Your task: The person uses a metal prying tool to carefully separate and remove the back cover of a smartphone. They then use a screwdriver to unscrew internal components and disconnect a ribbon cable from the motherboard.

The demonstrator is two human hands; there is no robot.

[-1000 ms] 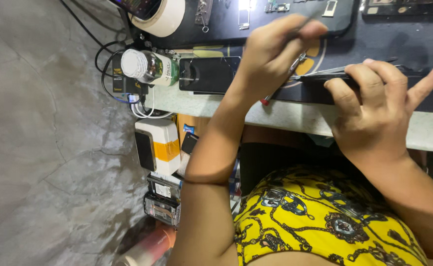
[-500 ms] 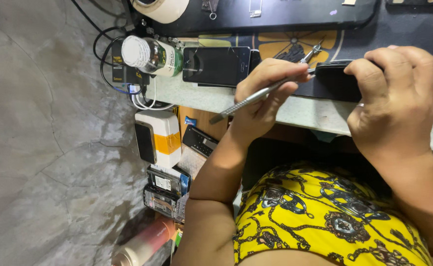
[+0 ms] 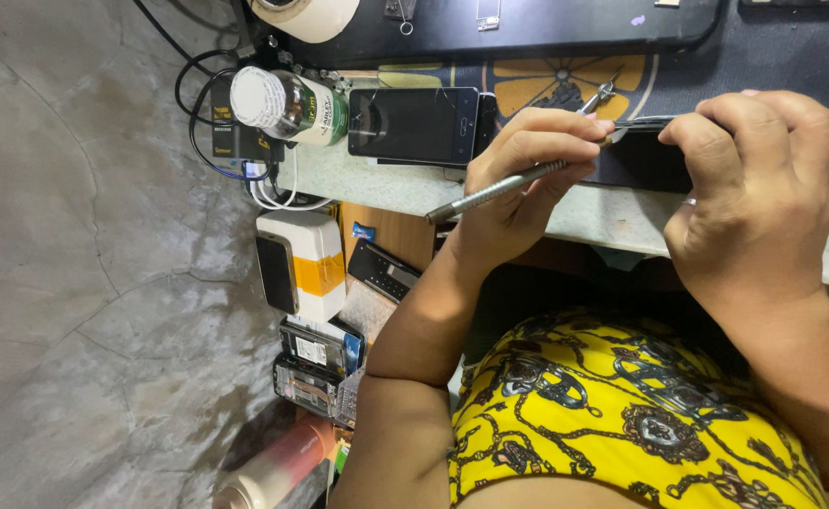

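My left hand [image 3: 518, 174] is closed around a slim metal tool [image 3: 490, 193], with the tool's tip resting at the edge of a dark phone [image 3: 636, 160]. That phone is tilted up off the pale counter [image 3: 612, 212]. My right hand [image 3: 754, 188] grips it from above, with the fingers curled over its top edge and a ring on one finger. Both hands meet at the phone's left end. Most of the phone is hidden under my right hand.
A black smartphone [image 3: 414, 123] lies flat on the counter beside a white-capped bottle [image 3: 287, 104] and black cables [image 3: 198, 94]. A tape roll [image 3: 306, 14] and a black mat [image 3: 528, 28] sit further back. Below the counter are a white-and-orange box [image 3: 301, 264], stacked phones [image 3: 316, 363] and a pink bottle [image 3: 278, 467].
My left hand drew back from the far side of the bench holding the metal tool and brought its tip to the phone's edge. My right hand's spread fingers closed over the phone.
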